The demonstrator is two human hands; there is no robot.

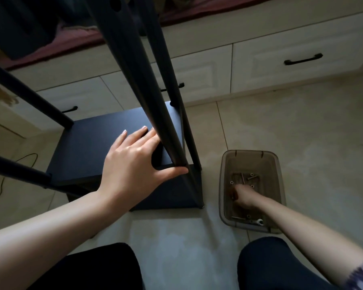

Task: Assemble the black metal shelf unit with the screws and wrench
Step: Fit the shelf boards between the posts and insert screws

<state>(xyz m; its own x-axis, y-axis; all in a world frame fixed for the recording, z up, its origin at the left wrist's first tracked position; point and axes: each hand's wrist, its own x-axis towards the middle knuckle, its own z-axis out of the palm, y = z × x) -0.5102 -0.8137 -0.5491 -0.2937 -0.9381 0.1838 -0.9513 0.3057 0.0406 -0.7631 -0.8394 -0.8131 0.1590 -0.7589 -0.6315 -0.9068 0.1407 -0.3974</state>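
My left hand (132, 162) is spread against the shelf post (147, 101); my right hand (242, 195) digs in the bin (224, 185) of screws (250, 177) — pinch unclear. If my bracing slackens, the frame could tip — or I could fumble a screw.

The shelf unit (113, 151) stands on the floor (302, 132), left of centre, its posts (147, 97) rising toward the viewer. Behind it runs a row of drawers (281, 63) under a cushioned bench (197, 9). To the right of the shelf unit, just beside its near corner, sits a tub (224, 185) on the floor. Inside the tub lie loose screws (251, 175), with a wrench (258, 222) at its near end. The left hand (132, 162) rests over the shelf board beside the nearest post. The right hand (244, 196) reaches down into the tub among the screws. Two knees (277, 264) lie nearest, in front of everything. A cable (19, 162) trails on the floor at far left.
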